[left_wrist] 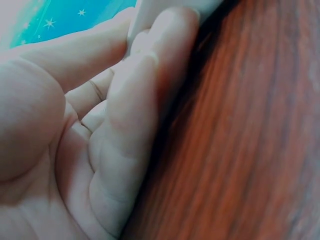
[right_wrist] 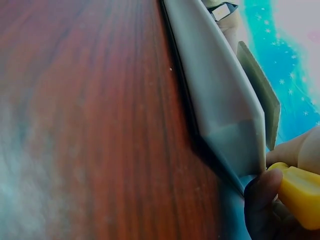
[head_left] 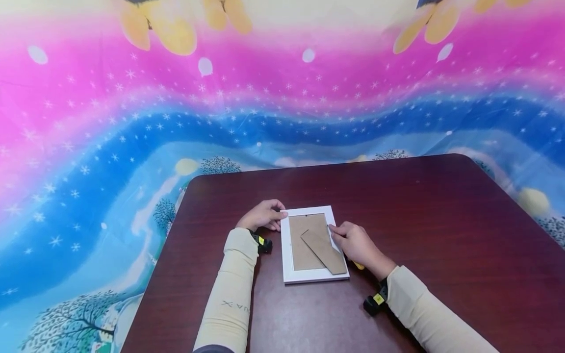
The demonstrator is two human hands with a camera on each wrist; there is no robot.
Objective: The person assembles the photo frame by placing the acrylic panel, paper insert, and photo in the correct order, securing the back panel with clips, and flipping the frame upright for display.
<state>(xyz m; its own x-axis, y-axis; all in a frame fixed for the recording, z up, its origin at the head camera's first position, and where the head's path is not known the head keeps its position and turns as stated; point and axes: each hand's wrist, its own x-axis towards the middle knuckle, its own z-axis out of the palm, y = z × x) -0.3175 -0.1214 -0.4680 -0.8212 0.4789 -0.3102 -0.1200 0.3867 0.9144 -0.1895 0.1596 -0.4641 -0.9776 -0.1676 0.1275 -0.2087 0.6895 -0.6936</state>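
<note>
Head view: left hand (head_left: 264, 214) pinches the white frame (head_left: 287, 250) at ten o'clock, likely keeping it still; right hand (head_left: 356, 244) grips a yellow handle (head_left: 359, 265) at three o'clock.

dark red-brown worktop (head_left: 419, 220) with rounded far corners; wood grain runs in streaks, seen close in both wrist views. behind it, and along its left and right sides, hangs wavy printed cloth (head_left: 282, 105): cream at top, then pink, deep blue, pale blue. on cloth are white snowflakes (head_left: 130, 74), yellow shapes (head_left: 176, 34), leafy trees (head_left: 70, 318). soft pale shine (head_left: 304, 316) lies on near part of worktop.
</note>
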